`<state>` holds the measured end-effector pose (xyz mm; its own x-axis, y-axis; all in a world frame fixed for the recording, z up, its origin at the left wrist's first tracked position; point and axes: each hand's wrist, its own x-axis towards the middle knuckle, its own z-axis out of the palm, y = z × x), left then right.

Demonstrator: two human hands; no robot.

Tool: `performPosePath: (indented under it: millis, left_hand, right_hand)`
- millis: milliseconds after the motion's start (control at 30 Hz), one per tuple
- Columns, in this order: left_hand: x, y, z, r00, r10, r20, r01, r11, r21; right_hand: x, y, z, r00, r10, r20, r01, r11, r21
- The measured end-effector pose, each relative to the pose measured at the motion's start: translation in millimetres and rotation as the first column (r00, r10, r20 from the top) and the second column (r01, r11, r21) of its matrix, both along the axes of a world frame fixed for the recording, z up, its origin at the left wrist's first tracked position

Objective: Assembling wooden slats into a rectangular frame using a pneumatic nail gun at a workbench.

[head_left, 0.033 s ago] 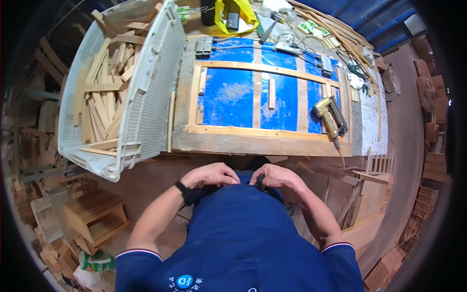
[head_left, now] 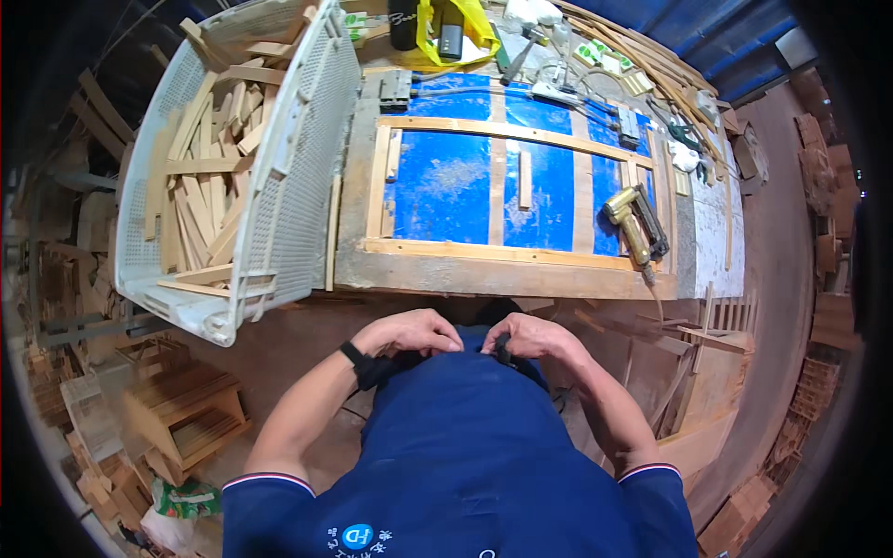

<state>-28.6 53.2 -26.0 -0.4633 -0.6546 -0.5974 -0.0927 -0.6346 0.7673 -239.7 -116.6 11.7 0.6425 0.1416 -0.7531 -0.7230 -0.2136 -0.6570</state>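
Observation:
Both my hands are drawn in against the front of my blue shirt, at waist height just short of the workbench. My left hand, with a black band at its wrist, has its fingers curled and pinched at the shirt's lower front. Opposite it, my right hand is closed too, thumb and forefinger together beside a small black piece. The fingertips are a small gap apart. Whatever they grip is too small or hidden to name.
A wooden frame lies on the blue-topped workbench, with a nail gun at its right end. To the left stands a white plastic crate of wood strips. A yellow bag and tools sit at the back.

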Motion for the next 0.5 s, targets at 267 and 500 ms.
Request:
performPosePath:
  millis: [267, 500]
  left_hand:
    - [-11.8, 1.8, -4.5, 0.998, -0.048, 0.048, 0.048, 0.999, -0.017]
    - [-23.6, -19.2, 19.2, 0.944, -0.265, 0.197, 0.286, 0.954, -0.088]
  right_hand:
    - [-10.7, 12.5, -11.0, 0.998, -0.05, -0.04, 0.052, 0.998, 0.038]
    - [-11.7, 5.3, 0.5, 0.994, 0.017, -0.106, -0.015, 1.0, 0.024]
